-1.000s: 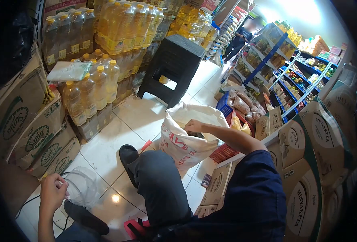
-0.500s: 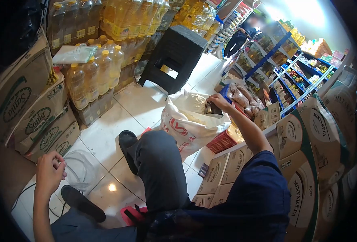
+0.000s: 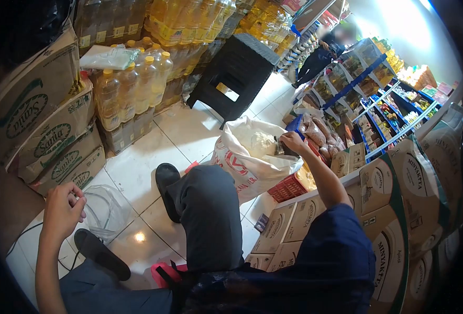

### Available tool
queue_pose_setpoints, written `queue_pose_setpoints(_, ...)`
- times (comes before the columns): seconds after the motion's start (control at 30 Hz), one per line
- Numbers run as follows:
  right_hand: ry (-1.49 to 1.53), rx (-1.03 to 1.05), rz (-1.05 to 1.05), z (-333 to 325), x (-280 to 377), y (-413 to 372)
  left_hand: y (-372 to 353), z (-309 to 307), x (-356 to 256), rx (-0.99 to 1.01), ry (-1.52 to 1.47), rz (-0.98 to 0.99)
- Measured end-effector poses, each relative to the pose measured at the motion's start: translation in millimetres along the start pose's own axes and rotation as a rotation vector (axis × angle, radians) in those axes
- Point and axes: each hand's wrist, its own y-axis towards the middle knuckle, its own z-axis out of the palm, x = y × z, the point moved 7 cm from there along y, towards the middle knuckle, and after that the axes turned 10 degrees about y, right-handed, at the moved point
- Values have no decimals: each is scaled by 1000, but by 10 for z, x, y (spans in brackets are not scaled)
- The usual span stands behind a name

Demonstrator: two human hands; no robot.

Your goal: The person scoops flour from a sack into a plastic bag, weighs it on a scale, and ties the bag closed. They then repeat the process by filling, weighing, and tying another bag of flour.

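Note:
A white sack with red print (image 3: 239,162) stands open at the top beyond my right knee, with pale powder, flour-like, (image 3: 260,144) inside. My right hand (image 3: 293,142) is at the sack's right rim, its fingers closed around a small dark scoop (image 3: 279,147). The scoop is partly hidden by my fingers and sits against the powder. My left hand (image 3: 65,206) hangs over the floor at the left, fingers curled, nothing visible in it. Beside it a clear plastic bag (image 3: 108,209) lies on the tiles.
Brown cartons (image 3: 386,246) are stacked at the right, others (image 3: 48,131) at the left. Oil bottles (image 3: 137,83) and a black stool (image 3: 234,76) stand beyond. A red crate (image 3: 289,187) and bagged goods (image 3: 318,131) lie behind the sack. A person (image 3: 320,55) stands at the back.
The view has shifted slightly. My right hand and the scoop have moved a little within the sack's mouth. The left hand keeps its curled pose.

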Motion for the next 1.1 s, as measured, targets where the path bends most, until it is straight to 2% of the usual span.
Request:
queue_pose_setpoints(0.23, 285, -21, 159, 122, -133, -8, 51, 38, 0, 32, 9, 5)
queue_pose_setpoints(0.6, 546, -122, 206, -157, -21, 73, 96, 18, 106, -8, -47, -23)
queue_pose_setpoints(0.87, 639, -66, 50, -279, 1091, 469, 212, -57, 259, -167, -61, -4)
queue_pose_setpoints(0.93, 562, -31, -78, -232, 1536, 555, 290, -60, 409, -213, 29, 71)
queue_pose_setpoints(1.03, 586, -28, -173, -21, 2170, 632, 247, -133, 402, -296, -16, 33)
queue_pose_setpoints(1.1, 681, 88, -178, 219, 2733, 552, 254, -187, 426, -344, -10, 9)
